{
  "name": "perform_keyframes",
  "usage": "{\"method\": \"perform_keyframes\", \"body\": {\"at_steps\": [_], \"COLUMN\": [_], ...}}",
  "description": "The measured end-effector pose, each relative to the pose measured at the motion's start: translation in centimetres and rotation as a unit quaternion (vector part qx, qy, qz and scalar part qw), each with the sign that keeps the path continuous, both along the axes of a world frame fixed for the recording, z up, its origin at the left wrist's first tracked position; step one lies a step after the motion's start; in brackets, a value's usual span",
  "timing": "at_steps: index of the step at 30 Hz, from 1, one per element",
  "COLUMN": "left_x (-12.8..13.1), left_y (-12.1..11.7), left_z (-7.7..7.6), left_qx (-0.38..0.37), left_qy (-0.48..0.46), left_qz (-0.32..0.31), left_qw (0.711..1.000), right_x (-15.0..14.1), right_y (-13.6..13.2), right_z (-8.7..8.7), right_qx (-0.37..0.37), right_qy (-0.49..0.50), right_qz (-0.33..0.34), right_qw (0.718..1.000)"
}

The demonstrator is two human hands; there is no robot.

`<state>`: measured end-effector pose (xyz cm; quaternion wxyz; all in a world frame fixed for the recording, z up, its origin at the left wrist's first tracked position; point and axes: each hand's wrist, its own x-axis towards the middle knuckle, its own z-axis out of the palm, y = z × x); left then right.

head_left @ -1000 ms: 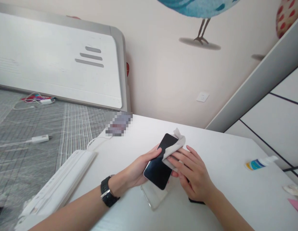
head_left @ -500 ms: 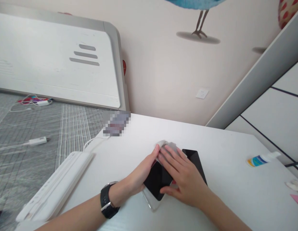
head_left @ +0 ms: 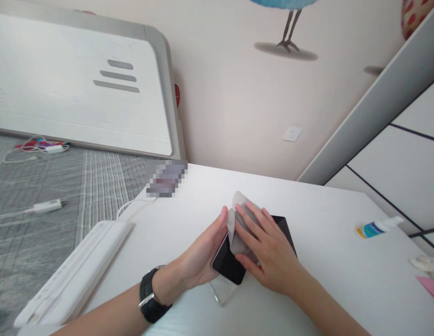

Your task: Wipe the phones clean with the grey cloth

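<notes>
A phone with a black screen (head_left: 228,262) lies tilted in my left hand (head_left: 205,256), which grips it along its left edge with the thumb up. My right hand (head_left: 269,252) presses a grey cloth (head_left: 240,235) on the phone's screen, fingers laid over the cloth. Under the phone a clear phone case (head_left: 222,289) rests on the white table (head_left: 188,308). A second black-screened device (head_left: 284,228) lies to the right, partly hidden beneath my right hand.
A spray bottle (head_left: 378,227) lies at the table's right, with a pink paper (head_left: 429,288) near the edge. At left are a white power strip (head_left: 76,273) and a blurred-out phone-like object (head_left: 167,178). A charger (head_left: 47,206) lies on the grey bedding (head_left: 97,186).
My right hand has drawn the cloth down over the phone's screen, covering more of it. The cloth is spread out more than before. The view has shifted slightly.
</notes>
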<state>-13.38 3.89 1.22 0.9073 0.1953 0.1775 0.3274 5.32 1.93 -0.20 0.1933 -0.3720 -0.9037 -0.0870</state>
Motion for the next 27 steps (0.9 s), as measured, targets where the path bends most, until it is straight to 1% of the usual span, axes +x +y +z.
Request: {"method": "perform_keyframes", "body": {"at_steps": [2,5,6,7,11,12,13,16,17,18,19,21,22,23,24,27], "left_x": [-0.3,-0.6,-0.6,-0.6,-0.1,-0.1,-0.1,-0.4,-0.5,-0.5,-0.4,-0.1,0.1,0.2,0.3,0.2], "left_y": [0.3,0.8,0.9,1.0,0.9,0.8,0.8,1.1,1.3,1.3,1.3,1.2,1.1,1.0,1.0,1.0], "left_z": [-0.2,-0.5,-0.5,-0.5,-0.2,-0.2,-0.3,-0.6,-0.7,-0.6,-0.6,-0.4,-0.3,-0.3,-0.4,-0.5], "left_qx": [-0.038,-0.078,-0.079,-0.072,-0.019,-0.017,-0.025,-0.067,-0.07,-0.061,-0.042,-0.002,0.013,0.017,0.012,-0.022], "left_qy": [0.019,0.05,0.051,0.046,0.014,0.016,0.028,0.088,0.097,0.094,0.079,0.041,0.033,0.037,0.051,0.081], "left_qz": [0.006,0.007,0.008,0.013,0.039,0.04,0.036,0.035,0.042,0.053,0.063,0.058,0.05,0.038,0.027,0.012], "left_qw": [0.999,0.996,0.996,0.996,0.999,0.999,0.999,0.993,0.992,0.992,0.994,0.997,0.998,0.998,0.998,0.996], "right_x": [-0.9,-1.6,-1.5,-1.2,-0.3,-0.4,-0.6,-1.4,-1.5,-1.4,-1.2,-0.7,-0.6,-0.7,-0.9,-1.7], "right_y": [-0.4,-0.4,-0.2,0.1,0.7,0.5,0.2,-0.4,-0.3,-0.1,0.3,0.8,0.8,0.6,0.4,-0.1], "right_z": [-0.5,-1.3,-1.4,-1.5,-1.5,-1.5,-1.5,-1.6,-1.6,-1.5,-1.4,-1.3,-1.2,-1.3,-1.4,-1.7], "right_qx": [-0.032,-0.052,-0.053,-0.053,-0.046,-0.044,-0.044,-0.048,-0.047,-0.043,-0.036,-0.022,-0.015,-0.013,-0.014,-0.034], "right_qy": [-0.037,-0.057,-0.057,-0.052,-0.012,-0.008,-0.01,-0.027,-0.03,-0.028,-0.022,-0.001,0.01,0.013,0.012,-0.004], "right_qz": [0.046,0.1,0.101,0.087,-0.023,-0.026,-0.01,0.077,0.09,0.083,0.059,-0.012,-0.037,-0.041,-0.027,0.042], "right_qw": [0.998,0.992,0.992,0.993,0.999,0.999,0.999,0.996,0.994,0.995,0.997,1.0,0.999,0.999,0.999,0.999]}}
